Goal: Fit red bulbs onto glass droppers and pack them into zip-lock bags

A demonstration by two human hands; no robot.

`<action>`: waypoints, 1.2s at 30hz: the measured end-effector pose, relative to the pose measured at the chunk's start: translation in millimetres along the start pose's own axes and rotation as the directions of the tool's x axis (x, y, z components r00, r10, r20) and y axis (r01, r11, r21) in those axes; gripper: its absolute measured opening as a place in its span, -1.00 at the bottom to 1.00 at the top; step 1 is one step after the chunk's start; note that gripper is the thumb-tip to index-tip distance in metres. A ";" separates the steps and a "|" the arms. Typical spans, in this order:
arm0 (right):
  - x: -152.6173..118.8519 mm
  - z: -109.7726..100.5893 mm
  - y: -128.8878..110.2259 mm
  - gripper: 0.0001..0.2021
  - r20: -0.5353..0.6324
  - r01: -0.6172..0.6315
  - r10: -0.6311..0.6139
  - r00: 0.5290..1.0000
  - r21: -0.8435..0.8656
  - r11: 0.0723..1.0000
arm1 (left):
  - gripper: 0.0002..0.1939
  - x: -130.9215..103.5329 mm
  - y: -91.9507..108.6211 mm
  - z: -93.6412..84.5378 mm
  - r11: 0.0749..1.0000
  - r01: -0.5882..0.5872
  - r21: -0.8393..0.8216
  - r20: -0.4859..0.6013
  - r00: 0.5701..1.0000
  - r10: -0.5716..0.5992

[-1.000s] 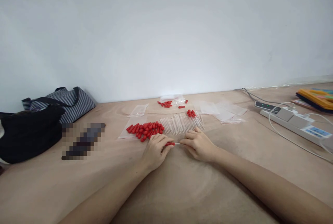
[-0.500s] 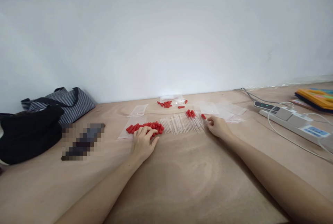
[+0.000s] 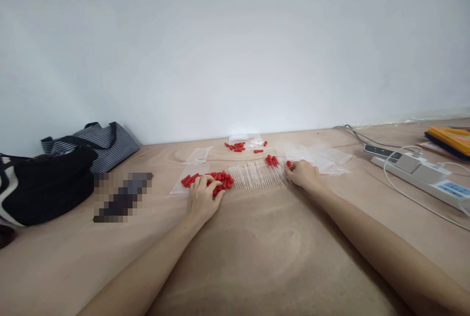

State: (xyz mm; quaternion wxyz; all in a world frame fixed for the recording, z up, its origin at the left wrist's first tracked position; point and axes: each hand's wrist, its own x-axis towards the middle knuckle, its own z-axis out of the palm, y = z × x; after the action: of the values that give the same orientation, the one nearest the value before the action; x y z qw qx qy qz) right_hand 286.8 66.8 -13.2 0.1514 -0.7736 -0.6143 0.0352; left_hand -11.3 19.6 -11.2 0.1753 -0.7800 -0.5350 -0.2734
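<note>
Red bulbs [image 3: 227,181] and clear tubes [image 3: 253,177], laid out on a wood-grained tabletop [image 3: 257,257]. The tubes form a close, nearly parallel row, which serves as landmark; the bulbs form a heap just beside its left end, partly over a clear bag with a red seal line [image 3: 177,190]. Left hand [image 3: 203,199]: fingers bent and parted over the heap, thumb set apart and partly open; whether a bulb is gripped beneath cannot be told. Right hand [image 3: 304,175]: thumb and forefinger nearly closed in a pinch on a capped tube [image 3: 288,163] at the row's right end, its red tip showing and its shaft largely hidden. Three red-tipped tubes [image 3: 271,160] lie together at the far edge of that end. Beyond the row are a smaller group of red pieces [image 3: 238,146] and a crinkled, glossy packet [image 3: 249,141]; flat translucent bags [image 3: 318,158] overlap to its right.

Handling, as judged: a light pinch near the cap, with the shaft kept in line with its neighbours and lowered flat, should limit rolling. Slender, smooth, glass-like shafts would slide readily if nudged; the matt, club-shaped bulbs, apparently rubbery, should offer better purchase. Light fingertip contact with the heap would avoid scattering it towards the row.
</note>
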 end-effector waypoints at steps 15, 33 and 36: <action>13.4 -3.9 -9.9 -0.71 0.112 -0.093 0.089 0.990 0.031 0.995 | -0.91 5.3 4.9 5.0 0.999 0.029 0.015 -0.025 0.999 -0.029; -70.2 -10.4 -12.7 -0.84 -0.049 0.692 -0.704 0.709 0.240 0.680 | -0.88 -12.3 33.3 -15.7 0.859 -0.124 -0.497 0.130 0.968 0.215; -71.9 -5.7 -14.9 -0.85 -0.055 0.724 -0.730 0.681 0.201 0.660 | -0.83 -13.2 36.5 -13.5 0.853 -0.099 -0.512 0.148 0.969 0.201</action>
State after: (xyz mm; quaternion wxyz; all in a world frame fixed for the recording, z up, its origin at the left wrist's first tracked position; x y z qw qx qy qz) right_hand 256.7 -0.4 -13.1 0.2228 -0.4435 -0.8669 0.0472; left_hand 15.8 -11.2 -8.0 -0.0655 -0.8610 -0.3977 -0.3102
